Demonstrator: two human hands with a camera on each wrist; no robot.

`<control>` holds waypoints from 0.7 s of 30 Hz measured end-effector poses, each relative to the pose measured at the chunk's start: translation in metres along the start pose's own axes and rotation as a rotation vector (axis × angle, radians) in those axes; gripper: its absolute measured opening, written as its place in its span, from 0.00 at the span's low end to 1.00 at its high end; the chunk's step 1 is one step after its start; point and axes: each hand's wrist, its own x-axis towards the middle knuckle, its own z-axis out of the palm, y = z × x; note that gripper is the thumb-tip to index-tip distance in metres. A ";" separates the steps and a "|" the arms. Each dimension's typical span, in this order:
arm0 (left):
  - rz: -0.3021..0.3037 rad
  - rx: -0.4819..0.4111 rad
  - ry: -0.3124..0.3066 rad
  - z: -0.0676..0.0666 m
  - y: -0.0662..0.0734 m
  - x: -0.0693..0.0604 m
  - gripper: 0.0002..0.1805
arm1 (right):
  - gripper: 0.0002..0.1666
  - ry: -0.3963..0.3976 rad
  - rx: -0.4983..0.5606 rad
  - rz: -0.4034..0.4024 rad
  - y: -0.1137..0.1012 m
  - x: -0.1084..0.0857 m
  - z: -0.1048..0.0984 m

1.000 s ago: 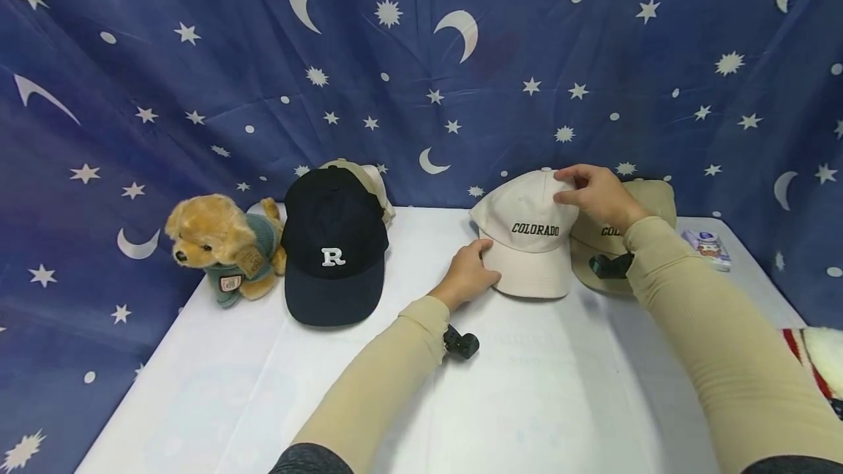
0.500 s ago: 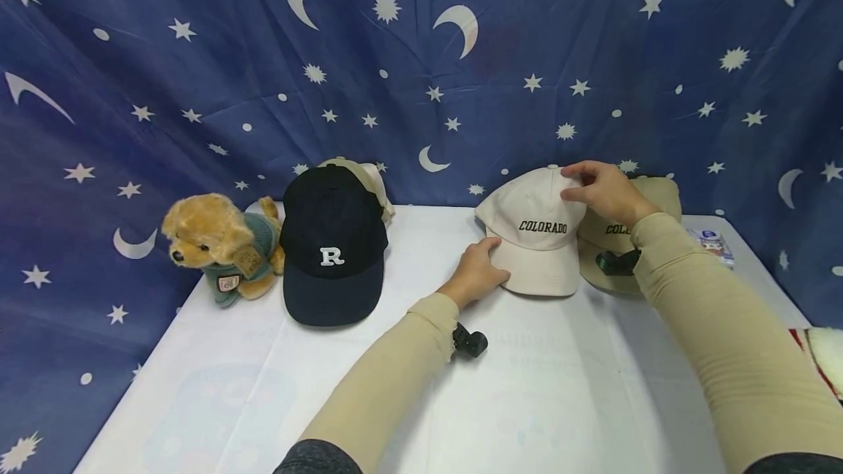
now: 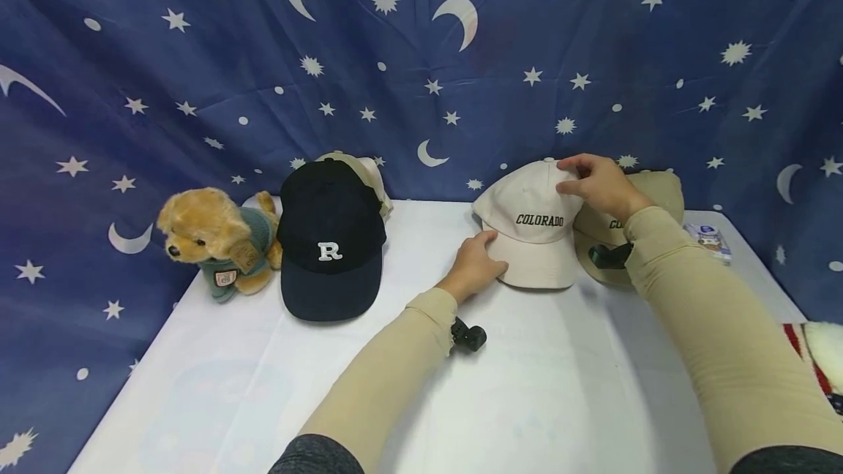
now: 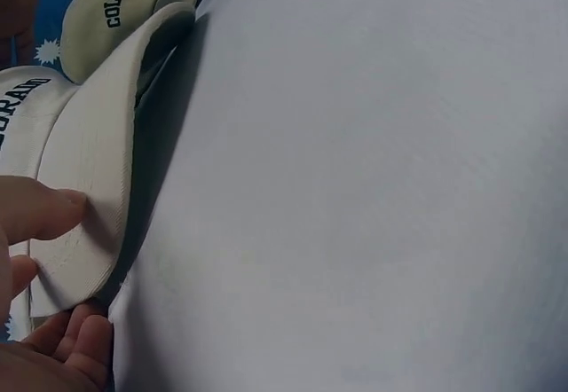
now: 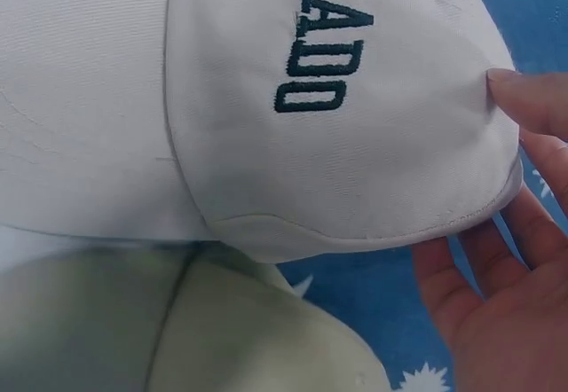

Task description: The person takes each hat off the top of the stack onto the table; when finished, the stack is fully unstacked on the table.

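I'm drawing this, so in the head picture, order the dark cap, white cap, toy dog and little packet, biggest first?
Dark cap
White cap and toy dog: too alike to rank
Little packet

Left hand (image 4: 19, 275) gripping white cap (image 4: 80, 135) by brim (image 4: 102, 179), thumb (image 4: 44, 212) on top; khaki cap (image 4: 105, 21) beyond, white tabletop (image 4: 355, 179) alongside

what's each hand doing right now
Left hand: holding the white COLORADO cap by its brim.
Right hand: holding the same cap by its crown.
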 end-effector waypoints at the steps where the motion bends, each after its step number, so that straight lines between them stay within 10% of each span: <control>1: 0.002 -0.004 0.003 -0.001 -0.001 0.000 0.36 | 0.28 0.001 0.001 0.001 0.000 0.001 0.001; 12: 0.010 -0.034 -0.011 -0.007 -0.006 0.003 0.40 | 0.29 0.013 -0.002 0.025 -0.001 0.007 0.007; 21: -0.009 0.113 0.014 0.001 -0.003 0.004 0.39 | 0.30 0.043 0.014 0.009 0.006 0.005 0.010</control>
